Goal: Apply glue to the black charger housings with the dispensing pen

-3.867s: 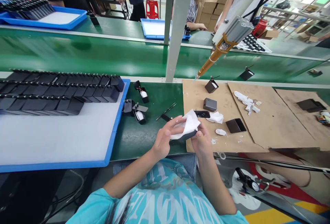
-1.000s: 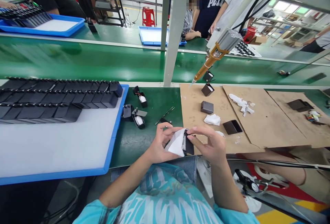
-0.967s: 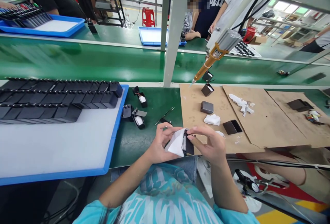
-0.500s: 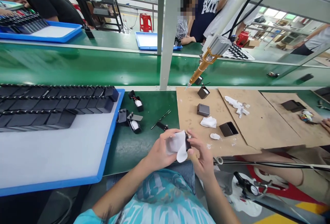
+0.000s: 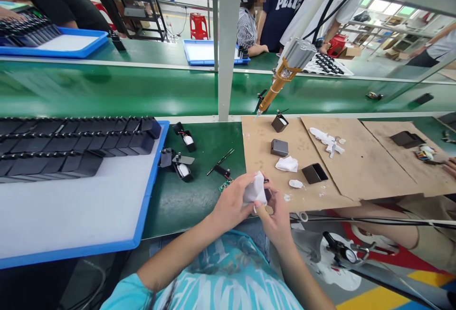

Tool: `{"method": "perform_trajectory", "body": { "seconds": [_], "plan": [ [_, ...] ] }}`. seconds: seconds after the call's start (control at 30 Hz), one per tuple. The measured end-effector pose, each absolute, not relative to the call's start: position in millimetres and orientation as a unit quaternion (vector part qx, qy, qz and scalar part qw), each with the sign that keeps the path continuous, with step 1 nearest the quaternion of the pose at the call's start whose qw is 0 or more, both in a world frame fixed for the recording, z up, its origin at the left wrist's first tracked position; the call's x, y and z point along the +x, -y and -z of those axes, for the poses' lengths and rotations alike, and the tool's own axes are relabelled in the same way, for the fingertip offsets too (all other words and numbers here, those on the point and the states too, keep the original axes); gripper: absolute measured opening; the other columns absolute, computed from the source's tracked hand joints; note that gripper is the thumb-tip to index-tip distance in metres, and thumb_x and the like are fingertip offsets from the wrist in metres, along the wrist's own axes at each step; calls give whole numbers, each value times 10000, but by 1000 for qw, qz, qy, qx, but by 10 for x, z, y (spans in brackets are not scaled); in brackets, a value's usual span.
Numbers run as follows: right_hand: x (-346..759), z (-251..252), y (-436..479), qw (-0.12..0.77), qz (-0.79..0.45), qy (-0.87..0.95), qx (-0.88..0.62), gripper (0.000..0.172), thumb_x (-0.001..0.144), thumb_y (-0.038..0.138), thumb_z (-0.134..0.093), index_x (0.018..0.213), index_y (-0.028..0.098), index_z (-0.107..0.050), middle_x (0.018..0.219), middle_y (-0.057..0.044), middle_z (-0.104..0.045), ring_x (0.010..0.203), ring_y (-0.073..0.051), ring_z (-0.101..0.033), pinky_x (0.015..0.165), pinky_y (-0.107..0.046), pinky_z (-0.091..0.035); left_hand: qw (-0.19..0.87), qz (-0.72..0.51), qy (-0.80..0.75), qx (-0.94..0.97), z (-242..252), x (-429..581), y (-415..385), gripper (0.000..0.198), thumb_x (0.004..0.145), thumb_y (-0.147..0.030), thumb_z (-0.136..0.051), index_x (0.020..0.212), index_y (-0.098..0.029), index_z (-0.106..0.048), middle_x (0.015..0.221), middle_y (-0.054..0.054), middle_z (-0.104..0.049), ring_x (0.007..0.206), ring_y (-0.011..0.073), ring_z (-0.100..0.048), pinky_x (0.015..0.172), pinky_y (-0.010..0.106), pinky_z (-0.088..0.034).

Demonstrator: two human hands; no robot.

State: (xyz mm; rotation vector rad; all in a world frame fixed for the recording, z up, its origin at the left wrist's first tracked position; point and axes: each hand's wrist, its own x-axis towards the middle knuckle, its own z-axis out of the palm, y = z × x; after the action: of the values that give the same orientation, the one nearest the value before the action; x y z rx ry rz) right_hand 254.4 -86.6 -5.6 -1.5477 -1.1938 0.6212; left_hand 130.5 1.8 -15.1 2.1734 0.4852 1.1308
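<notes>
Close to the bench's front edge, both hands meet around a white cloth and a small black part. My left hand (image 5: pixel 233 203) has its fingers wrapped round the white cloth (image 5: pixel 255 190). My right hand (image 5: pixel 276 212) grips the black part (image 5: pixel 267 195) from the right, its thumb pressing on the cloth. Fingers hide much of the black part. Just behind my left hand lies a green circuit board (image 5: pixel 225 185) with a black piece (image 5: pixel 222 172) and thin tweezers (image 5: pixel 221 161). Right of the hands are a crumpled white cloth (image 5: pixel 287 164) and an open black case (image 5: pixel 315 173).
A blue-rimmed tray (image 5: pixel 146 205) with rows of black cases stands at left. Black assemblies (image 5: pixel 184 170) lie beside it. An orange tool (image 5: pixel 272 92) hangs over the cardboard (image 5: pixel 256 148). Another person's hand (image 5: pixel 451 165) shows at far right. People sit and stand beyond the bench.
The hands have moved slightly right and up, and the cloth is now folded closer round the black part. The green circuit board has come into view. The camera view has shifted slightly.
</notes>
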Motion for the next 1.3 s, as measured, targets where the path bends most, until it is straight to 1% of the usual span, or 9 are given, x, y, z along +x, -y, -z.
{"method": "perform_trajectory", "body": {
  "seconds": [0.1, 0.3, 0.5, 0.67, 0.77, 0.87, 0.93, 1.13, 1.3],
  "plan": [
    [2525, 28, 814, 514, -229, 488, -667, 314, 841, 342, -657, 1108, 226, -539, 1387, -161, -542, 1160, -265, -619, 849, -386, -569, 281, -450, -184, 827, 153, 1333, -10, 576, 894, -228, -598, 1400, -213, -322, 1352, 168, -549, 1244, 255, -553, 977, 422, -515],
    [2501, -27, 737, 551, -287, 436, -651, 191, 960, 377, -452, 996, 236, -575, 1138, -81, -670, 1060, -201, -638, 845, -325, -545, 284, -421, -249, 825, 183, 1335, 7, 678, 875, -242, -640, 1448, -232, -277, 1337, 147, -560, 1233, 269, -562, 988, 448, -513],
    [2663, 14, 630, 557, -352, 405, -634, 227, 949, 422, -454, 894, 228, -561, 808, -5, -645, 705, -143, -610, 615, -253, -546, 293, -370, -290, 833, 213, 1347, 1, 766, 832, -213, -680, 1469, -230, -255, 1363, 150, -534, 1252, 294, -544, 1021, 478, -493],
    [2674, 101, 592, 575, -333, 419, -619, 171, 900, 374, -552, 977, 231, -501, 879, -34, -708, 746, -158, -677, 599, -253, -545, 332, -347, -299, 825, 194, 1371, -33, 727, 769, -107, -661, 1419, -241, -365, 1342, 118, -552, 1225, 276, -562, 1030, 455, -492],
    [2668, 122, 636, 589, -312, 431, -608, 140, 886, 349, -562, 955, 230, -539, 1071, -88, -715, 1004, -210, -692, 787, -325, -574, 344, -362, -298, 813, 174, 1368, -48, 685, 753, -115, -673, 1376, -243, -419, 1298, 104, -581, 1188, 268, -586, 1009, 440, -507],
    [2684, 97, 717, 561, -272, 482, -615, 182, 922, 308, -502, 1022, 231, -632, 1352, -117, -603, 1284, -253, -555, 1025, -434, -482, 347, -382, -311, 798, 155, 1357, -64, 660, 735, -137, -709, 1335, -233, -453, 1258, 100, -605, 1148, 266, -610, 976, 422, -530],
    [2672, 68, 774, 524, -248, 516, -630, 264, 949, 279, -450, 1136, 245, -633, 1447, -119, -522, 1348, -258, -494, 1069, -466, -447, 334, -394, -318, 795, 147, 1351, -72, 630, 752, -167, -712, 1325, -228, -456, 1247, 101, -609, 1142, 266, -611, 979, 426, -528],
    [2483, 112, 832, 499, -179, 516, -673, 389, 866, 311, -617, 1227, 220, -505, 1352, -187, -566, 1143, -262, -644, 838, -391, -588, 305, -410, -269, 816, 155, 1411, 14, 591, 856, -163, -581, 1406, -207, -370, 1291, 143, -564, 1198, 273, -566, 1007, 439, -508],
    [2610, 148, 745, 491, -71, 515, -699, 311, 860, 336, -618, 1127, 212, -518, 1137, -130, -667, 950, -232, -697, 731, -353, -591, 338, -349, -240, 840, 112, 1465, 91, 874, 812, -109, -596, 1533, -248, -123, 1524, 165, -345, 1420, 302, -343, 1143, 504, -367]
  ]
}}
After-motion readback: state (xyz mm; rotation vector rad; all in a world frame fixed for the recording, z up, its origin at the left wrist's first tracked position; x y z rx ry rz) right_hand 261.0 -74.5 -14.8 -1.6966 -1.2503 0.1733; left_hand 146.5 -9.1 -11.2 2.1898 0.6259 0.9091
